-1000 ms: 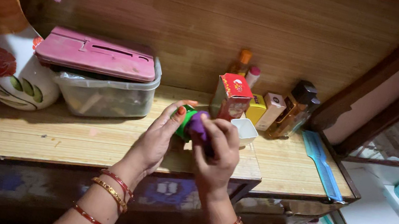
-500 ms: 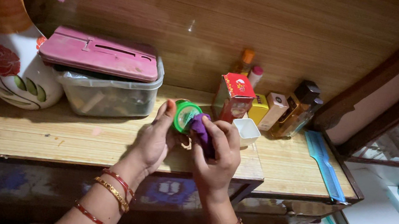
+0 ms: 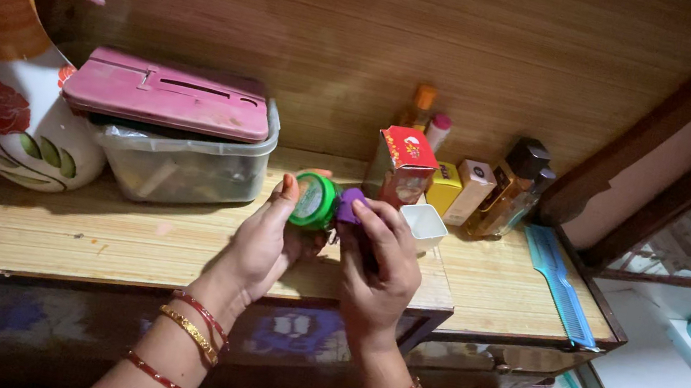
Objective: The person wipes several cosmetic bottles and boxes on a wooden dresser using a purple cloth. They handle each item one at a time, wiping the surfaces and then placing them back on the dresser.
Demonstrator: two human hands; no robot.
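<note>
Holding a green jar (image 3: 313,202) in my left hand's (image 3: 264,241) closed grip, my right hand (image 3: 378,261) pinches a purple cloth (image 3: 350,206) against it above the worktop (image 3: 92,235).

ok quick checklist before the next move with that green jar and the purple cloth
1. Left hand grips the small green jar: ok, fingers wrap it above the wooden shelf.
2. Right hand holds the purple cloth: ok, pinched in the fingers beside the jar.
3. Cloth touching the jar: cannot tell, they sit very close.
4. Jar lid closed: cannot tell from this angle.
5. Room around the hands: not ok, the white cup and red box stand right behind them.
</note>
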